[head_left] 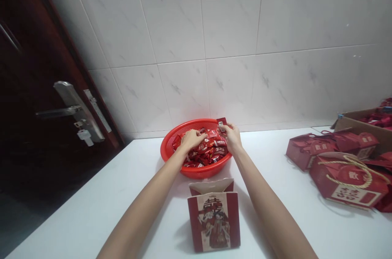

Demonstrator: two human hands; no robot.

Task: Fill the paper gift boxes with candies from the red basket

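A red plastic basket (199, 172) full of red-wrapped sweets (206, 155) stands near the wall. Over its left part, my left hand (192, 140) is closed, its fingertips at a red packet (211, 133) among the sweets. At the basket's right rim, my right hand (231, 136) pinches a small dark red packet (221, 121) with a pale label. Between my forearms, nearer to me, an open-topped red gift box (214, 222) with a printed picture of figures stands upright; neither hand touches it.
Several red gift boxes (349, 177), some with rope handles, sit at the right. Behind them is a cardboard box (357, 122) with red items. The white table (122, 185) meets a tiled wall; a dark door (36, 67) with a handle is at the left.
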